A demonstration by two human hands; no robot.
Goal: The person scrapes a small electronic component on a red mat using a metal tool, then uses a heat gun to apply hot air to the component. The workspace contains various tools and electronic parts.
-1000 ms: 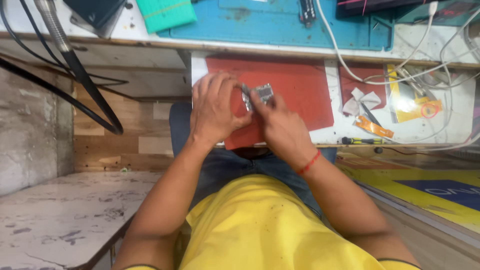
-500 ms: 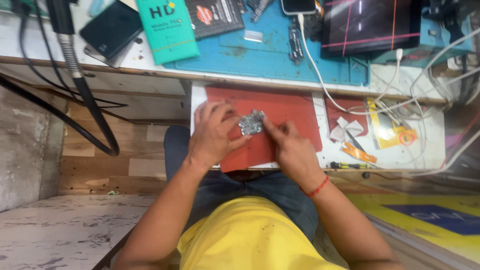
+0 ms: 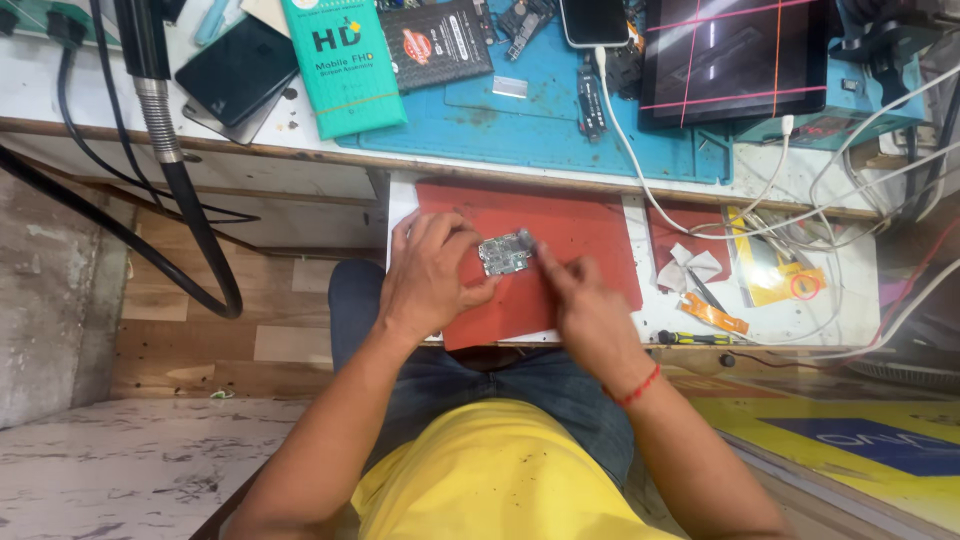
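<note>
While left hand (image 3: pixel 432 275) pinches it, small grey circuit board (image 3: pixel 505 252), right hand (image 3: pixel 585 305) fingertip touching.

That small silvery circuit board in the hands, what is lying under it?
Under the small silvery circuit board lies a red rubber mat on a white pull-out shelf. The left hand covers the mat's left part.
</note>
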